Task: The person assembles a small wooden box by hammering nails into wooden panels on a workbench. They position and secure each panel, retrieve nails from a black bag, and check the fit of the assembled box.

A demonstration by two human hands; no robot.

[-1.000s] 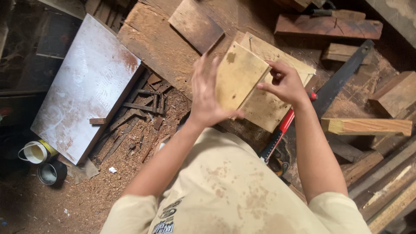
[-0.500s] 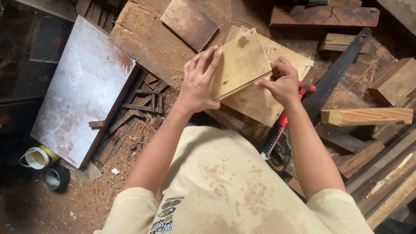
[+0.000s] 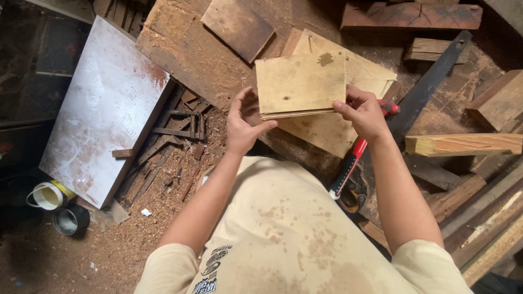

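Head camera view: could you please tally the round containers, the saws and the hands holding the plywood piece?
Round containers: 2, white cup and dark tin
Saws: 1, hand saw
Hands on plywood piece: 2, left hand, right hand
Total: 5

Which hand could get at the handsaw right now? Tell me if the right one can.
Probably yes. The right hand sits just beside the handsaw, with nothing lying across the blade. But its grip is on the plywood piece, shared with the left hand, so it must let go first.

shirt: beige, short sleeves | stains: brownish | print: dark, lower front | arms: bare
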